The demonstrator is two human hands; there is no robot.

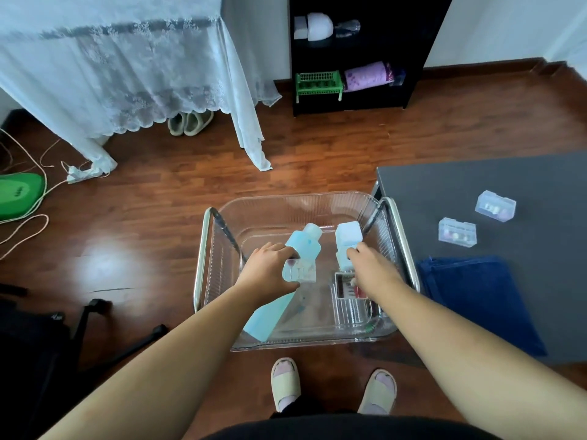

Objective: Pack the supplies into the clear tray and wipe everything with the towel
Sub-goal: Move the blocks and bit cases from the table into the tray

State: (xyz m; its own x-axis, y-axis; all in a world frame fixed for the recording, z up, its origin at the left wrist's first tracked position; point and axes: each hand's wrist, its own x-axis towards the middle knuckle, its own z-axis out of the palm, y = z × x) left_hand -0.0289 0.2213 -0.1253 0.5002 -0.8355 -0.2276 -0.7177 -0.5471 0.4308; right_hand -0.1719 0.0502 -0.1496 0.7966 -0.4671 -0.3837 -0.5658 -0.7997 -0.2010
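Note:
A clear tray rests on a metal frame beside the grey table. Inside it lie a blue bottle, a pale blue-and-white bottle and a red-labelled packet. My left hand is in the tray, shut on a small clear box. My right hand also reaches into the tray and grips the lower end of the pale bottle. On the grey table lie two small clear boxes and a folded blue towel.
A lace-covered table stands at the back left and a black shelf unit behind. A black chair base is at my left, cables and a green object further left. My slippered feet stand below the tray.

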